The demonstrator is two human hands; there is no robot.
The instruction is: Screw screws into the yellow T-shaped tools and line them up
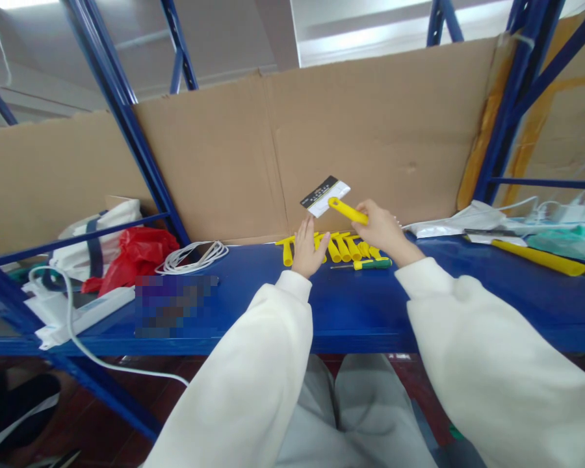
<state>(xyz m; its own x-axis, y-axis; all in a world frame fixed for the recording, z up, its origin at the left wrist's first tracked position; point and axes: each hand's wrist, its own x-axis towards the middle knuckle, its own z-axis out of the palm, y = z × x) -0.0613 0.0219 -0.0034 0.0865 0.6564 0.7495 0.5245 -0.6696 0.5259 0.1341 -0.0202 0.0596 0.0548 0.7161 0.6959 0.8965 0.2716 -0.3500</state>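
Observation:
My right hand (381, 227) is closed around a yellow handle (348, 211) with a hole in its far end, held above the shelf. A black-and-white printed card (322, 195) shows behind that end; I cannot tell whether the two are joined. Just below the card, my left hand (308, 248) has its fingers stretched and thumb apart, over a row of yellow plastic handles (341, 248). Whether its fingertips touch the card is unclear. In front of the row lies a green and yellow screwdriver (370, 264).
A larger yellow-handled tool (536, 253) lies at the right, beside a green plastic bag (560, 242). On the left are a white cable coil (195, 257), a red bag (139, 253) and a power strip (88, 315). Cardboard (370, 136) walls the back of the blue shelf (258, 292).

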